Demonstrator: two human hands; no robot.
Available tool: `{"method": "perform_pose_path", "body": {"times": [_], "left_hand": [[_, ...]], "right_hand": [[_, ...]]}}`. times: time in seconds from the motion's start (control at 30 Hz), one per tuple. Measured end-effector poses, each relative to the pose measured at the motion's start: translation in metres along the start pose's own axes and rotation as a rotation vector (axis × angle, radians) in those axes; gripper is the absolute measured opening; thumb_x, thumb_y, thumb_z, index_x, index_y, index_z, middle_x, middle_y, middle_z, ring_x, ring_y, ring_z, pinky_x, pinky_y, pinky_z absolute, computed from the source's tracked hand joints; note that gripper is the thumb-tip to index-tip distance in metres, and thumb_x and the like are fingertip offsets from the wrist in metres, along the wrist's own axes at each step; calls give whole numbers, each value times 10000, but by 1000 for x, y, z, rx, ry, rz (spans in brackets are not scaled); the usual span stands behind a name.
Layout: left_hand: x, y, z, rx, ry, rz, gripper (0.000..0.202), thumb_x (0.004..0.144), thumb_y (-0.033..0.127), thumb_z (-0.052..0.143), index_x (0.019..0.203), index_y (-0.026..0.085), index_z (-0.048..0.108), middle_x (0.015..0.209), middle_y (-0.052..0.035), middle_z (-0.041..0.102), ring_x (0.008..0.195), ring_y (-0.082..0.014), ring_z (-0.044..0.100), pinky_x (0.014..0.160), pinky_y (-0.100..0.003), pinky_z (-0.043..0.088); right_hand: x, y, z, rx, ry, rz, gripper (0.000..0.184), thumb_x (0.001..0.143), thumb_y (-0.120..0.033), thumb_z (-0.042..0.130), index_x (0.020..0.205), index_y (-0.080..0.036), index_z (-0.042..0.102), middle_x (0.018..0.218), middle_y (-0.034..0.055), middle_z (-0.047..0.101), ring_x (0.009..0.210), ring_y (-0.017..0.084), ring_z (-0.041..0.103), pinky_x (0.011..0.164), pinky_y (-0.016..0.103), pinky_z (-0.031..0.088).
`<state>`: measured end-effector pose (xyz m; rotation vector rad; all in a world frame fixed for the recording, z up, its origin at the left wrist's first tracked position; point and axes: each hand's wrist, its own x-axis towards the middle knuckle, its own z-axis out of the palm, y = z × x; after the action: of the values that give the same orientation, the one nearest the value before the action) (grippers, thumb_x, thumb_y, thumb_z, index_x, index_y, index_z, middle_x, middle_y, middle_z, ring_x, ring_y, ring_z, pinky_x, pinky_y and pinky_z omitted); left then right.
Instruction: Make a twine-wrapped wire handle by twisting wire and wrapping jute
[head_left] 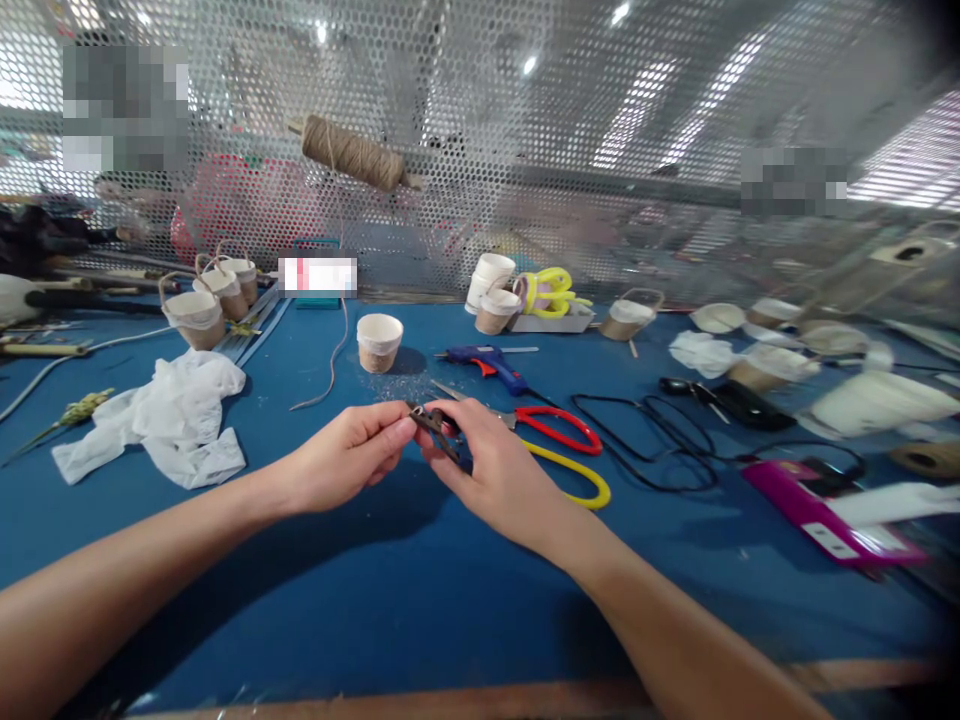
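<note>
My right hand (501, 470) is closed around a pair of dark pliers (444, 437), whose handles are mostly hidden by the fingers. Thumb and forefinger of my left hand (360, 450) pinch together at the head of the pliers; what lies between them is too small and covered to make out. Beyond both hands stands a small cup (379, 343), white inside with a brown wrap below. Just right of my right hand lie red-handled scissors (559, 428) and a yellow handle loop (592, 490). A blue glue gun (491, 367) rests behind them.
White lace cloth (180, 415) lies on the left, near several handled cups (196, 318). A twine spool (352, 153) hangs on the perforated metal screen. At right are a black cable (660, 450), a purple power strip (825, 510) and more cups (628, 318).
</note>
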<state>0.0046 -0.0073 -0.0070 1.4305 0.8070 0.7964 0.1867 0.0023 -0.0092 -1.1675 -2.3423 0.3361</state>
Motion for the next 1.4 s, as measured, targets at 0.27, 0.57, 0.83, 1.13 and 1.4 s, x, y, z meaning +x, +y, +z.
{"method": "perform_pose_path", "body": {"times": [0.27,0.57,0.83,1.13,1.4], "left_hand": [[0,-3,-2,37,-34,21,324,842,452,377,818,147,484,528,82,253,444,-47,220,406,-187,199],[-1,-1,-2,153,-26,27,307,858,421,350,725,157,432,529,78,297,447,-46,238,409,-184,228],[-2,0,-2,136,-42,23,303,856,416,352,725,155,433,528,76,295,445,-45,232,400,-181,216],[-2,1,-2,192,-11,30,280,864,368,336,711,159,440,510,79,296,435,-49,245,404,-181,226],[-1,1,4,374,147,79,243,855,297,336,774,149,512,511,76,250,449,-61,219,428,-191,223]], "right_hand": [[1,-2,-1,74,16,-7,264,781,-251,512,1037,-205,468,984,99,551,900,229,533,788,408,435],[0,-1,-2,-10,-28,1,276,774,-224,508,1045,-179,478,987,107,542,932,235,517,818,407,420],[0,-2,-2,69,2,-30,253,765,-223,515,1012,-211,467,937,82,544,850,211,532,764,394,446],[-1,-1,0,7,10,-10,209,781,-207,505,987,-182,482,919,93,557,861,227,539,756,384,445],[-2,0,4,-28,6,39,223,818,-315,479,989,-174,503,900,100,580,838,229,554,730,381,454]]}}
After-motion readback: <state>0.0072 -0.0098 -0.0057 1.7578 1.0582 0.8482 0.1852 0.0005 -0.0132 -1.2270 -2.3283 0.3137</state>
